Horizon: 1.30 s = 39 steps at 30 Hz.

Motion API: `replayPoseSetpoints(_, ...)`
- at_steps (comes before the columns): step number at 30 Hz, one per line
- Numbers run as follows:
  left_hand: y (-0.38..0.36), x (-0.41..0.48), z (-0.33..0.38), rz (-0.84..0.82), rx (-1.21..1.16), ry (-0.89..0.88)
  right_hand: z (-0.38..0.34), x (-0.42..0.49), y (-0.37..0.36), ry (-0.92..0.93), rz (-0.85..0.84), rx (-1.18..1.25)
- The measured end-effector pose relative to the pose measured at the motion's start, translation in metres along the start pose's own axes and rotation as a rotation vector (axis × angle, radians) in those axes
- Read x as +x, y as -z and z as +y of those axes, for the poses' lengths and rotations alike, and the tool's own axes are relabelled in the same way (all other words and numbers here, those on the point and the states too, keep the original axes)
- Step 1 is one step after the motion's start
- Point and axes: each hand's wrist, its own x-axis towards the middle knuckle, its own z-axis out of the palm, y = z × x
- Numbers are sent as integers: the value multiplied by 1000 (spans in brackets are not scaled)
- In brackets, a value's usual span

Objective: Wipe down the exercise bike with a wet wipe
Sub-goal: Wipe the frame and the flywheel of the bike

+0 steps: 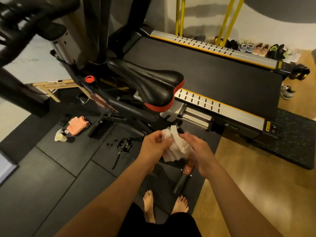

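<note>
The exercise bike stands ahead of me, its black saddle (150,82) with a red rear rim at centre and its dark frame (130,110) sloping down below it. A red knob (89,79) sits on the frame to the left. Both hands are below and behind the saddle with a crumpled white wet wipe (177,147) between them. My left hand (154,144) pinches the wipe's left side. My right hand (200,151) holds its right side, fingers lying over it. The wipe is apart from the bike.
A treadmill (213,69) lies right of the bike. On the black floor mats (59,177) are a pink cloth (77,125), a pale bottle (59,136) and a bike pedal (124,145). Shoes (259,48) line the far wall. My bare feet (165,205) stand by the bike's rear stabiliser bar (183,178).
</note>
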Motion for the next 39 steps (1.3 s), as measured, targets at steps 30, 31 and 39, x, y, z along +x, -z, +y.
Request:
replayPoseSetpoints(30, 452, 3, -5, -227, -551, 23, -52, 71, -353, -139, -397, -578)
replayPoseSetpoints(31, 454, 7, -1, -265, -490, 23, -59, 78, -363, -125, -467, -696)
replayPoseSetpoints(39, 474, 57, 53, 103, -299, 122, -79, 132, -428, 30, -526, -490)
